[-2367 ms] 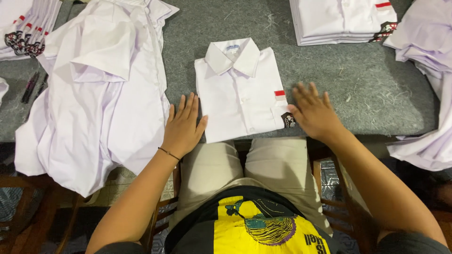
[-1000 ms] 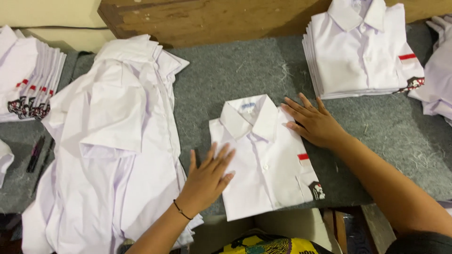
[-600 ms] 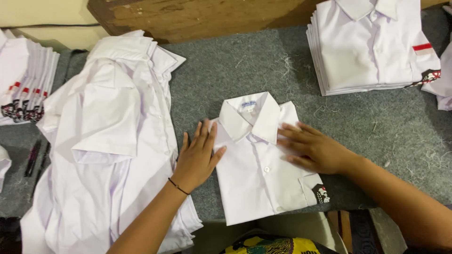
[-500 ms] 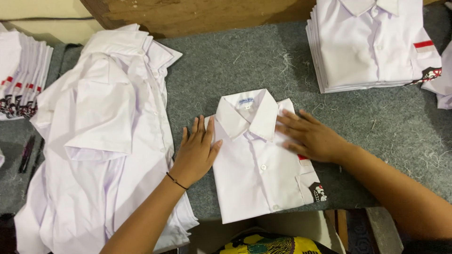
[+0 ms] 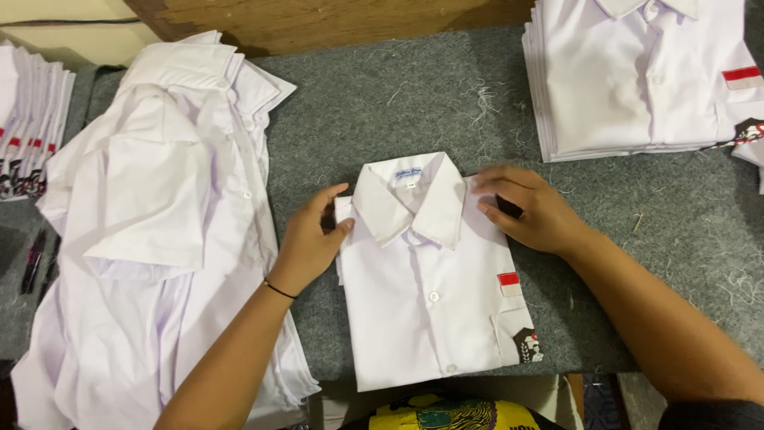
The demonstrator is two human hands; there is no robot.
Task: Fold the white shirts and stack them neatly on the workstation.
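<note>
A folded white shirt (image 5: 430, 302) with a collar, a red-and-white chest patch and a dark badge lies on the grey felt table (image 5: 398, 103). My left hand (image 5: 306, 243) cups the shirt's left shoulder edge, thumb near the collar. My right hand (image 5: 529, 209) rests on the shirt's right shoulder, fingers curled at its edge. Both hands press the shirt's sides; neither lifts it.
A heap of unfolded white shirts (image 5: 159, 223) covers the table's left side. A neat stack of folded shirts (image 5: 645, 72) sits at the back right. More folded shirts stand on edge at the far left (image 5: 32, 119). A wooden board (image 5: 334, 20) runs along the back.
Both hands slid from the shirt's front up to its shoulders beside the collar. The view has moved closer to the shirt.
</note>
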